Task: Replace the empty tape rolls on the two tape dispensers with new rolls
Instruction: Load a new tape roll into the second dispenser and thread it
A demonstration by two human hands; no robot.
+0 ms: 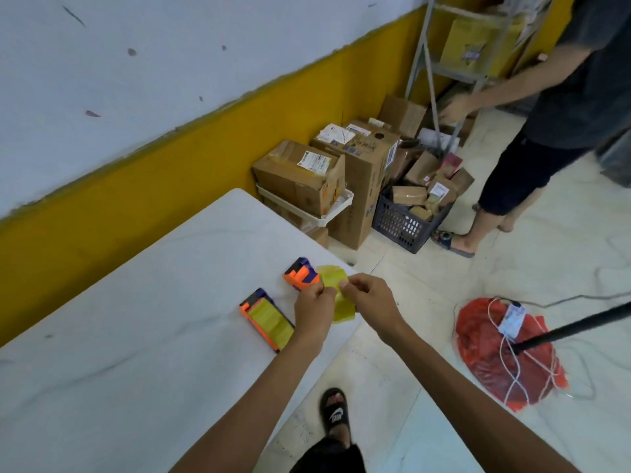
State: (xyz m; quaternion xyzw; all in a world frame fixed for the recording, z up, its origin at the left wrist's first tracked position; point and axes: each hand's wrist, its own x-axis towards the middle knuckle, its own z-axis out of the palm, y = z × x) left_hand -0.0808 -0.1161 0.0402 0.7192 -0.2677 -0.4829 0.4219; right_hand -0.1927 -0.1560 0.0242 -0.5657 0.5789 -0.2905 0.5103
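Both hands (341, 302) pinching yellow tape roll (336, 291), crate (403, 227) holding parcels (423, 192)

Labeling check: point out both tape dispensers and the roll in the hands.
near tape dispenser (268, 319): head view, on its loaded yellow roll.
far tape dispenser (302, 275): head view, on the orange body.
yellow tape roll (336, 285): head view, on its outer face.
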